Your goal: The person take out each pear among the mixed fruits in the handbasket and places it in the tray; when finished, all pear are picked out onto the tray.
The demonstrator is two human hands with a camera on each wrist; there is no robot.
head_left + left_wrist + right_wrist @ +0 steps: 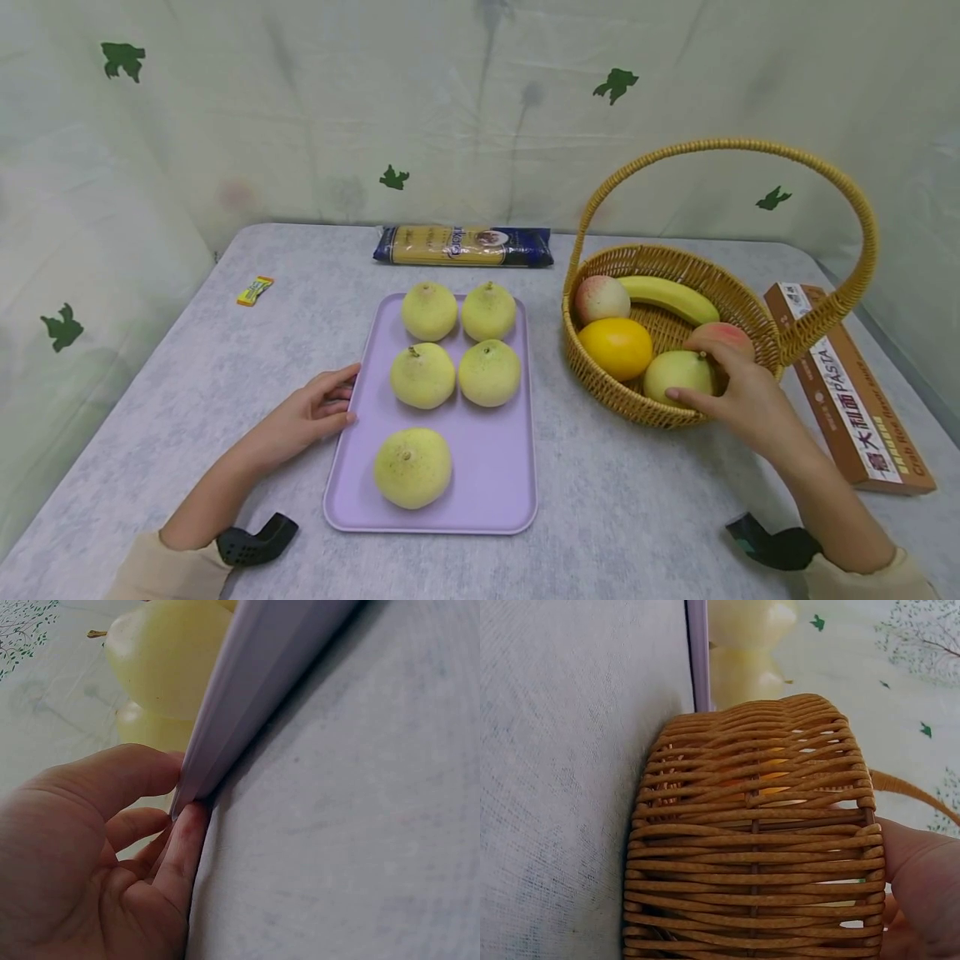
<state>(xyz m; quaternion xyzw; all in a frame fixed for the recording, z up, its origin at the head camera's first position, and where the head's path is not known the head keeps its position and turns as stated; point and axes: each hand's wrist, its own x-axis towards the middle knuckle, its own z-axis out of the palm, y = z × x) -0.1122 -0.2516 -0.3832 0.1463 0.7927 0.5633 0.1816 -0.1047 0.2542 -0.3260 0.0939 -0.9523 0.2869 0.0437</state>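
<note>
A lilac tray (491, 475) bears several pale yellow-green pears (412, 468), most at its far half. My left hand (311, 412) holds the tray's left rim, with the thumb at the rim's edge and a finger low against the outer wall (251, 682). At the right, a wicker basket (618, 404) with a tall handle holds fruit. My right hand (750, 400) reaches over the near rim and grips a pear (678, 375) there by thumb and fingers. In the right wrist view, the woven wall (757, 855) hides that pear and most of the hand.
Also in the basket are a banana (667, 296), a yellow mango-like fruit (617, 348) and two peaches (602, 298). A brown pasta box (847, 392) lies right of it. Behind the tray is a spaghetti packet (461, 246); a small yellow wrapper (255, 291) lies far left.
</note>
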